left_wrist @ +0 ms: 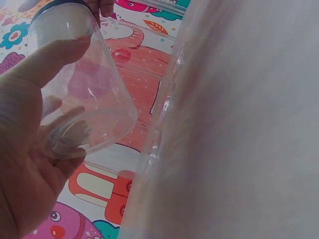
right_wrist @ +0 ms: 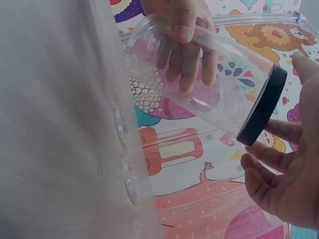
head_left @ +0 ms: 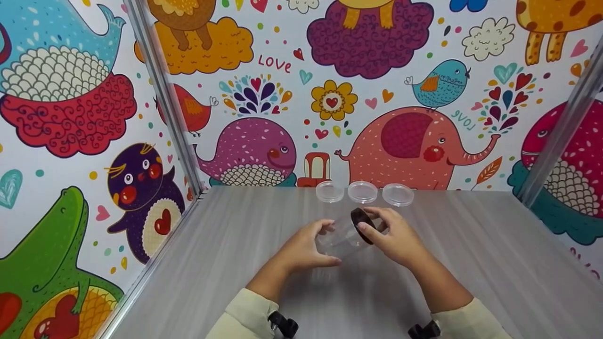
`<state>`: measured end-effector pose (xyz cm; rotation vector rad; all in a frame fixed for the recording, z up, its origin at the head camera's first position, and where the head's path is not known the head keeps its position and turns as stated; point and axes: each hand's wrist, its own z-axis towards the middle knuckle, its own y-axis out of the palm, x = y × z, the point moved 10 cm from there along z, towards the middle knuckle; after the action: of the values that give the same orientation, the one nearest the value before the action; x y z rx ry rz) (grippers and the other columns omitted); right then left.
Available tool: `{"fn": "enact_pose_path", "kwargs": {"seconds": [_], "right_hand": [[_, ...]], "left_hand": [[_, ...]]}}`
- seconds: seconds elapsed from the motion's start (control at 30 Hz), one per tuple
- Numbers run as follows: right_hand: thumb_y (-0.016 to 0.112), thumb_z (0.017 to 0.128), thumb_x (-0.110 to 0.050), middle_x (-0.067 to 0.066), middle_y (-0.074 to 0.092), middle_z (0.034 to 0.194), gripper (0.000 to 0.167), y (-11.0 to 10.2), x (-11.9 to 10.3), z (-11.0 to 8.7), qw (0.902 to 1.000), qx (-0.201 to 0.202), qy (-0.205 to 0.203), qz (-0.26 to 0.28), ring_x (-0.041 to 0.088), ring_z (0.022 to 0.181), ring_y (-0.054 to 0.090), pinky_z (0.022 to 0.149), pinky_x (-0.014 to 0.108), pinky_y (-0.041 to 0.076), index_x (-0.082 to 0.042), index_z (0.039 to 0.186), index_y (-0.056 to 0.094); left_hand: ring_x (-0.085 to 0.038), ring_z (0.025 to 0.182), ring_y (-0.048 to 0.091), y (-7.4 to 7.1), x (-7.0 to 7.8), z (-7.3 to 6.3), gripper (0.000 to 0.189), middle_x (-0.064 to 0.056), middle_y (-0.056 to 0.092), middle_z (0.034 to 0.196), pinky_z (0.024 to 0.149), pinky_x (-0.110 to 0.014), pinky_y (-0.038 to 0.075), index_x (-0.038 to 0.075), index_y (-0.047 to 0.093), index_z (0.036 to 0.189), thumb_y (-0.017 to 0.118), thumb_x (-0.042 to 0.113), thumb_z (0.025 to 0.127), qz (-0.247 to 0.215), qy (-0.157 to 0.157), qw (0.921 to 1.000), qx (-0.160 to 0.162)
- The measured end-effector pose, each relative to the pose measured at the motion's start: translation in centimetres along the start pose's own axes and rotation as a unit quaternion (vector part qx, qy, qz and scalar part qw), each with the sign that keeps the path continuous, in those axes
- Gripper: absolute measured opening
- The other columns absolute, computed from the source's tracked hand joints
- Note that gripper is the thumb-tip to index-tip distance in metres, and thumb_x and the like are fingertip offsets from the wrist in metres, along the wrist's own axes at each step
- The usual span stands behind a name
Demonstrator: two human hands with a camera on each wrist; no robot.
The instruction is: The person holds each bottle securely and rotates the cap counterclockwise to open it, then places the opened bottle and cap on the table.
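Note:
A clear plastic jar [head_left: 343,235] with a black screw lid [head_left: 359,218] is held tilted above the table, its lid end up and to the right. My left hand [head_left: 301,247] holds the jar's body from the left, thumb on one side and fingers curved round the other. On the right, my right hand [head_left: 398,238] grips the lid by its edge between thumb and fingers. The right wrist view shows the lid [right_wrist: 264,105] sitting on the jar's mouth. A faint round outline shows through the clear wall near the lid.
Three clear shallow round dishes stand in a row at the table's back edge: a left dish [head_left: 330,192], a middle dish [head_left: 362,192] and a right dish [head_left: 398,195]. Cartoon-printed panels [head_left: 282,155] with metal corner posts enclose the grey table [head_left: 212,263].

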<state>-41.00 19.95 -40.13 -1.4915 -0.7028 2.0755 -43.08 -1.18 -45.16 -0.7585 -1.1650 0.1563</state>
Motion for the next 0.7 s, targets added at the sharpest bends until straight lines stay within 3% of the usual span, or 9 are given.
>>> {"fn": "enact_pose_path", "kwargs": {"seconds": [0.17, 0.4, 0.7], "right_hand": [[0.076, 0.096, -0.053, 0.009, 0.067, 0.125, 0.057, 0.1, 0.0, 0.0, 1.0, -0.003, 0.003, 0.002, 0.022, 0.102, 0.063, 0.078, 0.029, 0.058, -0.022, 0.144, 0.067], [0.075, 0.098, -0.047, 0.004, 0.066, 0.141, 0.052, 0.2, -0.7, -0.3, 0.9992, -0.008, -0.037, 0.013, 0.022, 0.111, 0.061, 0.087, 0.031, 0.059, -0.028, 0.145, 0.066], [0.076, 0.097, -0.029, 0.002, 0.064, 0.148, 0.05, 0.0, -1.4, -0.3, 0.9961, -0.006, -0.084, 0.027, 0.023, 0.122, 0.062, 0.096, 0.04, 0.058, -0.028, 0.146, 0.065]], "left_hand": [[-0.029, 0.137, 0.061, 0.0, 0.1, 0.0, 0.095, 0.005, 0.065, 0.146, 0.114, -0.052, 0.055, 0.027, 0.051, 0.155, 0.097, 0.047, 0.074, 0.006, 0.006, 1.0, 0.001], [-0.032, 0.135, 0.061, 0.0, 0.0, 0.0, 0.094, -0.002, 0.065, 0.146, 0.111, -0.054, 0.057, 0.023, 0.05, 0.156, 0.096, 0.042, 0.076, -0.005, 0.007, 1.0, 0.0], [-0.023, 0.131, 0.062, -0.1, 0.2, 0.1, 0.095, -0.003, 0.065, 0.146, 0.111, -0.053, 0.057, 0.023, 0.05, 0.156, 0.096, 0.047, 0.076, 0.003, 0.01, 0.9999, -0.002]]}}
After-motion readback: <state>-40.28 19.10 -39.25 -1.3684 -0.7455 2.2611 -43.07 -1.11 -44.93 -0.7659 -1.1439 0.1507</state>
